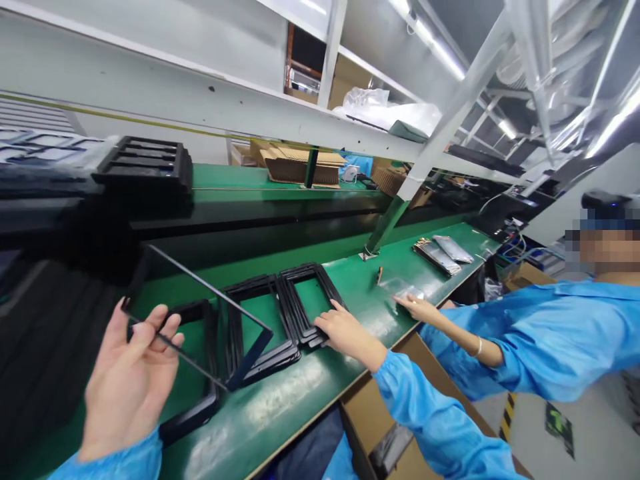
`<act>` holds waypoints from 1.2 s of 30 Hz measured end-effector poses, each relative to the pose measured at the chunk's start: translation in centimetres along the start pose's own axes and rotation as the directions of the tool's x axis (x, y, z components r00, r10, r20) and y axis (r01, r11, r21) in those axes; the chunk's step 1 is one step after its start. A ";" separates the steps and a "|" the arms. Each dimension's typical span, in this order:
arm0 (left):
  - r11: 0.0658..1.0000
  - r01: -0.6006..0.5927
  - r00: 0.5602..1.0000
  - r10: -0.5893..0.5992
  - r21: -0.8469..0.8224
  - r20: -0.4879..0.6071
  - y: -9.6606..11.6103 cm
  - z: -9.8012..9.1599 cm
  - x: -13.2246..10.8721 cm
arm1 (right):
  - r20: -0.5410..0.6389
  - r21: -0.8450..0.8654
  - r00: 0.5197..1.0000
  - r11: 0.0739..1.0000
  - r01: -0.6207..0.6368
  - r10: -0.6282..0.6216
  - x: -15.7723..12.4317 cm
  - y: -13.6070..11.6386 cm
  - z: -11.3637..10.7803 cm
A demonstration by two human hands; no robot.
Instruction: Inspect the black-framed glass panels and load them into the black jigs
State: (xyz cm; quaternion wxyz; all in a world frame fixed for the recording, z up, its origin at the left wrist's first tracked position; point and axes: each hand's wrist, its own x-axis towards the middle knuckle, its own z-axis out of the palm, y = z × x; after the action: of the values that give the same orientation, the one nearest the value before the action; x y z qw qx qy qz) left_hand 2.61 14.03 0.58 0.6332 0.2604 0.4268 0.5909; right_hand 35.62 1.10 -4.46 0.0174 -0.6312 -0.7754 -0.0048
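My left hand (133, 377) pinches a thin black rectangular frame (253, 357) by one side, with thumb and fingers closed on it. This frame is raised and tilted above the green bench. Under it lie a single black frame (213, 347) and a stack of similar frames (280, 350). Farther right, my right hand (350, 333) has its curled fingers on the near right edge of another stack of black frames (297, 303). Its thumb is mostly hidden.
A co-worker in blue (540, 340) at the right reaches a hand to a clear plastic piece. Silvery flat packs (440, 257) lie beyond. A green-white post (395, 213) rises from the bench. Black trays (145, 167) sit on the shelf; a cardboard box (370, 407) stands below.
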 end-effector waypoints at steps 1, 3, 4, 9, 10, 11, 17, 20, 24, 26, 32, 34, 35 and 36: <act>1.000 0.003 1.000 -0.003 0.012 -0.001 -0.2 -0.1 0.0 | 0.002 -0.006 1.000 1.000 -0.006 0.006 0.1 -0.4 -0.1; 0.999 0.042 0.999 -0.042 0.011 0.015 -0.5 0.0 -0.1 | -0.013 -0.010 1.000 1.000 -0.016 0.016 -0.1 -1.2 -0.4; 0.997 0.073 0.997 -0.073 0.005 0.027 -0.6 0.2 -0.2 | -0.028 -0.007 0.999 1.000 -0.021 0.021 -0.5 -1.5 -0.6; 0.990 0.142 0.987 -0.143 0.008 0.076 -0.9 1.0 -0.8 | -0.141 0.032 0.986 0.996 -0.087 0.090 -3.8 -2.7 -2.2; 0.990 0.134 0.985 -0.137 0.036 0.103 -1.0 1.0 -0.9 | -0.167 0.040 0.980 0.993 -0.107 0.112 -4.5 -2.6 -2.3; 0.988 0.129 0.981 -0.139 0.079 0.138 -1.2 0.9 -1.0 | -0.192 0.048 0.971 0.990 -0.133 0.140 -5.1 -2.3 -2.3; 0.932 -0.007 0.953 -0.103 0.362 0.285 -3.5 1.1 -2.1 | -0.349 0.092 0.779 0.846 -0.524 0.521 -7.7 5.9 0.1; 0.898 -0.030 0.927 -0.139 0.439 0.349 -5.0 1.4 -2.7 | -0.352 0.124 0.662 0.734 -0.667 0.661 -9.7 10.4 1.9; 0.874 -0.093 0.920 -0.107 0.477 0.376 -5.6 1.3 -3.0 | -0.287 0.156 0.674 0.727 -0.669 0.681 -14.0 11.0 4.2; 0.829 -0.151 0.926 -0.073 0.539 0.372 -5.3 0.9 -2.9 | -0.273 0.168 0.694 0.743 -0.648 0.666 -16.4 9.7 5.1; 0.780 -0.114 0.937 -0.121 0.615 0.327 -4.0 -0.2 -1.9 | -0.342 0.243 0.677 0.757 -0.606 0.652 -20.5 6.8 5.8; 0.796 -0.071 0.936 -0.155 0.601 0.315 -3.5 -0.2 -2.1 | -0.407 0.291 0.631 0.748 -0.596 0.661 -20.8 6.5 4.9; 0.808 -0.044 0.935 -0.174 0.588 0.310 -3.3 -0.1 -2.5 | -0.446 0.321 0.599 0.744 -0.586 0.664 -20.9 6.3 4.2; 0.821 -0.016 0.932 -0.195 0.571 0.306 -3.0 0.0 -3.0 | -0.485 0.355 0.565 0.741 -0.570 0.667 -20.9 5.9 3.3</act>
State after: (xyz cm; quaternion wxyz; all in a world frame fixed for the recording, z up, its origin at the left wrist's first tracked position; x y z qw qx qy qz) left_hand 4.35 10.64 -1.22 0.6209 0.5161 0.4742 0.3510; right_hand 45.59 -18.03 -8.55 0.3051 -0.8254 -0.4569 -0.1302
